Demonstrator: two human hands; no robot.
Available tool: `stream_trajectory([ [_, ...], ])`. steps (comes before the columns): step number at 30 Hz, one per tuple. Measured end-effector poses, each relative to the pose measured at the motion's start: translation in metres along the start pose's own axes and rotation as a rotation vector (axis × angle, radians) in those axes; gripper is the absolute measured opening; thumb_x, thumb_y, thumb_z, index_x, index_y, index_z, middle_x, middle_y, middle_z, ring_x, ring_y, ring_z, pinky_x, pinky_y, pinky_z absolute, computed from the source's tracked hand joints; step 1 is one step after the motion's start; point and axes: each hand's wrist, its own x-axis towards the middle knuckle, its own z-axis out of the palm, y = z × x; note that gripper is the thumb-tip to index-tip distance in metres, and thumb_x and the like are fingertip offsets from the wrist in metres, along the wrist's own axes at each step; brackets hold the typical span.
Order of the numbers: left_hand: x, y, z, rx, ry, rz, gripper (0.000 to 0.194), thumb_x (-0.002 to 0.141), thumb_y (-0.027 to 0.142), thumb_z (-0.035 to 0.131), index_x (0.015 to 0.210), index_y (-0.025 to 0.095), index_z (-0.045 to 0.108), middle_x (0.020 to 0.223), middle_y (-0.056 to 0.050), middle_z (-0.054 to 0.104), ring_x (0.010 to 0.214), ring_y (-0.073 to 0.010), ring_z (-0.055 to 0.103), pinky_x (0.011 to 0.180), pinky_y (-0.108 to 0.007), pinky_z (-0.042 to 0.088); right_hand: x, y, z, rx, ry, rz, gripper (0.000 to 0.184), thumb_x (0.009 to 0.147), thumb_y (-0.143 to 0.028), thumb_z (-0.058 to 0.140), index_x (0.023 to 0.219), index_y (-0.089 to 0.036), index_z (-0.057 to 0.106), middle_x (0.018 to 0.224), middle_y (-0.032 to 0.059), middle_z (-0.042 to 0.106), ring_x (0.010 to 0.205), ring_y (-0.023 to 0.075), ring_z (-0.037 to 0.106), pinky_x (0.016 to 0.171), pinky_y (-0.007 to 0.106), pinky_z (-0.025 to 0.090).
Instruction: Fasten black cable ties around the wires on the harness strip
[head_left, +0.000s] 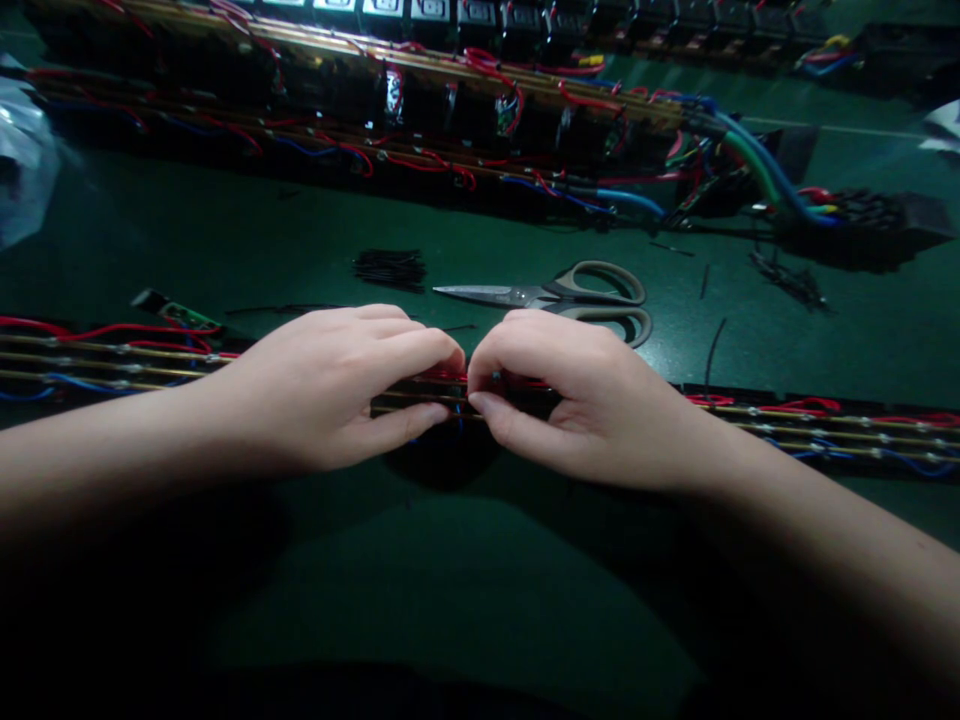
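A long strip of brass-coloured rods [862,425] with red and blue wires runs across the table under both hands. My left hand [330,385] bends over its middle, fingers curled on the far side and thumb on the near side; whatever they grip is hidden. Close beside it, my right hand [577,395] brings thumb and fingertips together in a pinch above the rods. What lies in that pinch is too small to make out. Scissors [525,295] lie just beyond the hands, blades pointing left. Left of them is a bundle of short black ties [390,268].
Larger wired assemblies [360,110] stretch across the back, with thick blue and green cables [757,170] at their right end. A small green circuit board [176,310] lies left. Loose black pieces [787,280] are at right, clear plastic [26,165] at far left.
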Motion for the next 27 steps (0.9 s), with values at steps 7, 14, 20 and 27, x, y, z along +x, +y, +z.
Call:
stream_trajectory([
  [7,0.0006,0.0003,0.0001,0.005,-0.003,-0.008,0.012,0.099,0.031,0.055,0.101,0.020,0.060,0.089,0.000,0.067,0.080,-0.0168,0.063,0.069,-0.025,0.043,0.0005,-0.0003,0.0003,-0.001,-0.002,0.012,0.014,0.094,-0.013,0.058,0.087,-0.008,0.070,0.078,0.0038,0.067,0.071,0.0127,0.055,0.067,0.026,0.039],
  [14,0.0008,0.0002,0.0002,0.001,0.001,-0.011,0.011,0.099,0.030,0.056,0.100,0.020,0.061,0.089,0.000,0.067,0.081,-0.0170,0.063,0.070,-0.025,0.044,0.0001,-0.0005,0.0004,-0.002,0.001,0.007,0.015,0.094,-0.013,0.058,0.086,-0.008,0.070,0.077,0.0031,0.066,0.071,0.0126,0.054,0.066,0.026,0.039],
  [20,0.0011,-0.0002,0.0005,-0.001,-0.002,-0.014,0.012,0.099,0.031,0.056,0.101,0.020,0.061,0.090,0.000,0.068,0.082,-0.0174,0.064,0.070,-0.025,0.044,0.0020,-0.0001,0.0007,-0.009,0.001,0.008,0.014,0.093,-0.013,0.058,0.086,-0.008,0.070,0.077,0.0034,0.066,0.070,0.0125,0.054,0.066,0.026,0.039],
  [27,-0.0002,-0.0006,0.0000,0.001,0.003,-0.008,0.013,0.099,0.032,0.056,0.101,0.020,0.060,0.091,0.000,0.067,0.082,-0.0173,0.064,0.070,-0.025,0.044,0.0006,0.0001,0.0008,-0.007,0.002,-0.005,0.012,0.093,-0.011,0.058,0.085,-0.011,0.067,0.076,0.0012,0.063,0.070,0.0115,0.052,0.066,0.025,0.038],
])
